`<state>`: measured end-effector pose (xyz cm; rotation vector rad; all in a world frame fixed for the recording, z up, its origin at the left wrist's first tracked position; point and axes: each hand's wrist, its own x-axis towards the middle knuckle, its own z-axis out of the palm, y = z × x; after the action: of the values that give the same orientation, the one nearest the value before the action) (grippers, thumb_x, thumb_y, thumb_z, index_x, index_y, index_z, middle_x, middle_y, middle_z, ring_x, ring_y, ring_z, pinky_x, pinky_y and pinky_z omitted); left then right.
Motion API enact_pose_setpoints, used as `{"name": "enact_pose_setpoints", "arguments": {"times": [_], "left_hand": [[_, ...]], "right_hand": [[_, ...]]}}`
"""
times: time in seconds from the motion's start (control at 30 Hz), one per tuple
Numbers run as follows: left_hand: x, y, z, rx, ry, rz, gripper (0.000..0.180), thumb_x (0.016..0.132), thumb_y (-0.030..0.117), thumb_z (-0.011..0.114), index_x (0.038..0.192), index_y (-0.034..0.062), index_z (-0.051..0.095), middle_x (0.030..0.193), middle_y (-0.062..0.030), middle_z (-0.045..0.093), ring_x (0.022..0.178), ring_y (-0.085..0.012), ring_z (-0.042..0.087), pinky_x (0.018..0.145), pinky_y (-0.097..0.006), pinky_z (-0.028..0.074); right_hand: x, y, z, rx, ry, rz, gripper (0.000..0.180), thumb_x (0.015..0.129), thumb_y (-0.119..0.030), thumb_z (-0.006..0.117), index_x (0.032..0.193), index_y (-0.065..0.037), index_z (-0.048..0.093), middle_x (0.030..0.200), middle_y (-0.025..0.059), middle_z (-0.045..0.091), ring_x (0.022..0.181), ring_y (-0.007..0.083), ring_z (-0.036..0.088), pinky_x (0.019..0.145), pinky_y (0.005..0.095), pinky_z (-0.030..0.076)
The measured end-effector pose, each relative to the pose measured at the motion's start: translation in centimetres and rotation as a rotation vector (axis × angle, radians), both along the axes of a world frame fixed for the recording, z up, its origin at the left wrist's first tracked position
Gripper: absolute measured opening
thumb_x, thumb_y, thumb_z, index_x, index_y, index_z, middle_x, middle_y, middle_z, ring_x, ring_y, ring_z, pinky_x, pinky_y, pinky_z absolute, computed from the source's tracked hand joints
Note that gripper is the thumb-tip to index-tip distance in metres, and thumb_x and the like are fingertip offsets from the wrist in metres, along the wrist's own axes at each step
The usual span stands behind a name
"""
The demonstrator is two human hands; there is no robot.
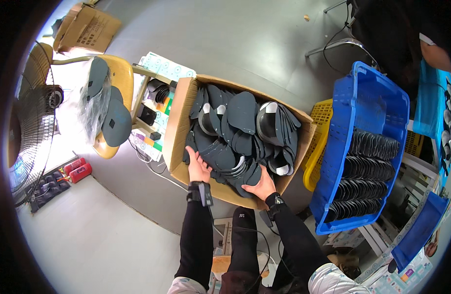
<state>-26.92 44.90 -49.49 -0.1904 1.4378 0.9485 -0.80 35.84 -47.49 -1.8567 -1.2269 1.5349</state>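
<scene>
The loosely nested dark insoles (230,171) at the carton (178,130)'s six o'clock could fan apart under uneven pressure, as the right hand (262,186)'s grip, at five, clasps their end, while whether the left hand (199,169)'s, at eight, holds any I cannot tell.

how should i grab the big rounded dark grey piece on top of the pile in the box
Probably pinch the rounded dark grey piece by its thin near edge, coming from above: its broad face is turned up and uncovered, while the cardboard box walls in the pile.
</scene>
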Motion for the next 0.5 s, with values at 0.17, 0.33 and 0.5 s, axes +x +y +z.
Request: {"name": "enact_pose_setpoints", "arguments": {"times": [0.17, 0.33, 0.5], "left_hand": [[-0.9, 1.3, -2.0, -0.159, -0.249, -0.042, 0.057, 0.101, 0.052, 0.058, 0.139, 0.0112, 0.057, 0.145, -0.0067, 0.06, 0.139, -0.0305, 0.048, 0.116, -0.055, 0.031], [-1.2, -6.4, 0.5, 0.129, -0.241, 0.175, 0.044, 0.104, 0.031, 0.06, 0.144, 0.019, 0.046, 0.144, -0.009, 0.057, 0.136, -0.0312, 0.05, 0.11, -0.055, 0.039], [-0.6, -8.1, 4.9, 0.256, -0.041, 0.039, 0.012, 0.104, 0.013, 0.06, 0.106, 0.0162, 0.049, 0.117, -0.0056, 0.065, 0.107, -0.0238, 0.066, 0.084, -0.043, 0.054]], "right_hand": [[-0.3, -0.6, -1.3, 0.018, 0.11, -0.049, 0.107, 0.062, -0.032, 0.096, 0.146, 0.002, 0.038, 0.134, 0.0222, 0.059, 0.127, 0.0327, 0.058, 0.109, 0.0381, 0.045], [-1.0, -1.4, -1.9, -0.18, 0.415, -0.102, 0.099, 0.071, -0.025, 0.094, 0.147, 0.003, 0.037, 0.138, 0.0122, 0.057, 0.128, 0.0229, 0.054, 0.111, 0.036, 0.042], [-0.9, -2.5, 0.5, -0.363, 0.712, -0.212, 0.086, 0.078, -0.019, 0.089, 0.146, 0.001, 0.041, 0.132, 0.0109, 0.06, 0.12, 0.02, 0.057, 0.103, 0.0344, 0.048]]}}
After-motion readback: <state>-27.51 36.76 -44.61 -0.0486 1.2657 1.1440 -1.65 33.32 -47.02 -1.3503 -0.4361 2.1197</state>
